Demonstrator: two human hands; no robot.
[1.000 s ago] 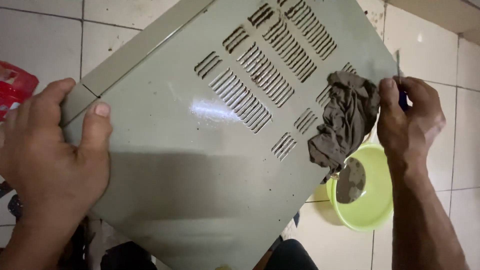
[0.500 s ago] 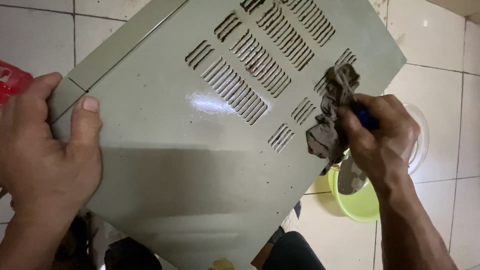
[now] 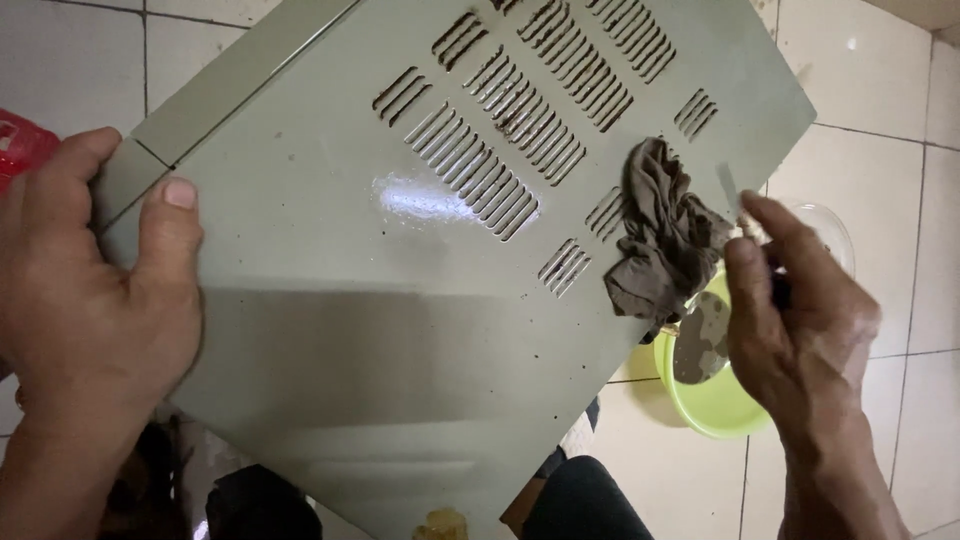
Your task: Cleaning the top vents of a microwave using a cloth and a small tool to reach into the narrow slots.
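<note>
The right hand (image 3: 800, 320) has its grip pinched on a crumpled grey-brown rag (image 3: 665, 240), with a thin pale stick-like tool showing above the fingers. The rag lies on the right edge of a pale green metal cover (image 3: 400, 330) with rows of rust-edged vent slots (image 3: 510, 130). Just below that grip, under the cover's edge, a lime-green bowl (image 3: 720, 400) holds murky water on the tiled floor (image 3: 900, 150). Well away on the far side, the left hand (image 3: 95, 300) clamps the cover's corner, thumb pressed flat on top. A red object (image 3: 20, 145) peeks beyond it.
</note>
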